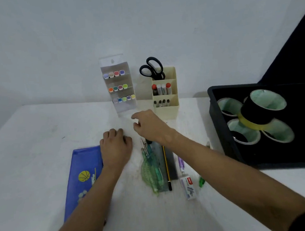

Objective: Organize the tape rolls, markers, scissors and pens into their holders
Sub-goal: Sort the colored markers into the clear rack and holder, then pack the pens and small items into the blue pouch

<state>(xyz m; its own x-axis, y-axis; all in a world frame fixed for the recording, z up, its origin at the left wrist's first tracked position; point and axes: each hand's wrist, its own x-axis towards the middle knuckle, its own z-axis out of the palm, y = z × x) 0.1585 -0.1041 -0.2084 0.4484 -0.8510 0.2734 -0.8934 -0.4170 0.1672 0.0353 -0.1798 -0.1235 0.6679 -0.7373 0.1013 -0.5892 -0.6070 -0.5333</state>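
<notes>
A clear marker holder (119, 92) stands at the back with three rows of coloured marker caps. Right of it, a cream holder (166, 107) has black scissors (152, 67) in its rear slot, markers (161, 89) in the middle and pens (161, 103) in front. A black bin (219, 115) on the right holds several tape rolls, with a black roll (259, 113) stacked on top. My right hand (149, 128) hovers by the clear holder's base, fingers relaxed and holding nothing visible. My left hand (116, 147) rests on the table, fingers curled under.
A blue pencil case (82, 173) lies at the front left, under my left wrist. Beneath my right forearm lie a green protractor (149, 170), a ruler, a yellow-black pencil (166, 167), a staples box (188, 186), a purple corrector and a small green clip (201, 181).
</notes>
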